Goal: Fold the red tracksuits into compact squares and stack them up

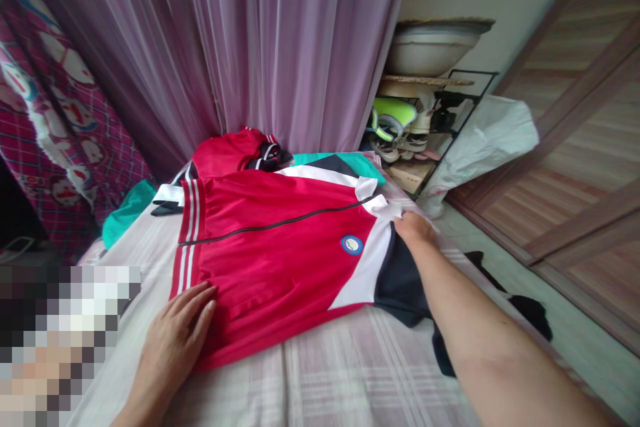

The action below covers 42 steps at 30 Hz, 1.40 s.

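A red zip-up jacket (pixel 280 227) with white and black shoulder panels lies spread on the bed, its dark zipper running along the middle and a round blue badge on the chest. My left hand (pixel 183 323) rests on the striped hem at the near left corner, fingers stretched and lying flat. At the collar end, my right hand (pixel 414 230) is closed on the white fabric near the shoulder. The near black sleeve hangs down beneath my right forearm and is partly hidden by it.
More red clothing (pixel 225 152) and green cloth (pixel 373 167) lie behind the jacket on the checked bedsheet (pixel 320 373). A purple curtain (pixel 280 47) closes off the back. At right stand a shoe rack (pixel 450 113), a white bag (pixel 493 140) and a wooden wardrobe (pixel 575 147).
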Each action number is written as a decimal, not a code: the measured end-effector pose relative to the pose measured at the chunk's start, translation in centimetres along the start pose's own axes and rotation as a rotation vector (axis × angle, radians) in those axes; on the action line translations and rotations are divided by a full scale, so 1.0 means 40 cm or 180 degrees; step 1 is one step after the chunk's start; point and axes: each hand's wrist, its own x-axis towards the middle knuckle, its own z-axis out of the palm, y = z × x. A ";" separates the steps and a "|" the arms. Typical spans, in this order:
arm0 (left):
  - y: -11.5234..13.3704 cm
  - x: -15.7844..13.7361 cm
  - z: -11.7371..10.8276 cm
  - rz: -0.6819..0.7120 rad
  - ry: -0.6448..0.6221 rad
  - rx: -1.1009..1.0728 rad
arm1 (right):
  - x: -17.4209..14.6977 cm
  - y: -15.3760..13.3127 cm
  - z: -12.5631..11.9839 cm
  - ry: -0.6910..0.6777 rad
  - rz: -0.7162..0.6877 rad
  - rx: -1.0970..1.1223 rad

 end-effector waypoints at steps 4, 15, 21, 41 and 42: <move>0.005 -0.001 0.001 -0.0021 -0.0031 -0.0040 | -0.033 -0.012 -0.007 0.0184 0.0223 -0.0101; 0.031 0.009 -0.014 -0.0366 -0.0231 -0.0320 | -0.191 -0.013 0.067 0.0116 -0.2067 -0.0097; -0.019 0.006 -0.043 -0.0942 0.0081 0.0001 | -0.230 0.062 -0.018 0.0140 -0.0819 -0.0431; 0.002 0.045 -0.094 -0.1581 -0.0823 0.0866 | -0.287 0.147 -0.103 0.0007 -0.0342 -0.0391; 0.007 0.048 -0.096 -0.1605 -0.0847 0.0914 | -0.289 0.144 -0.093 0.0138 -0.0566 -0.0400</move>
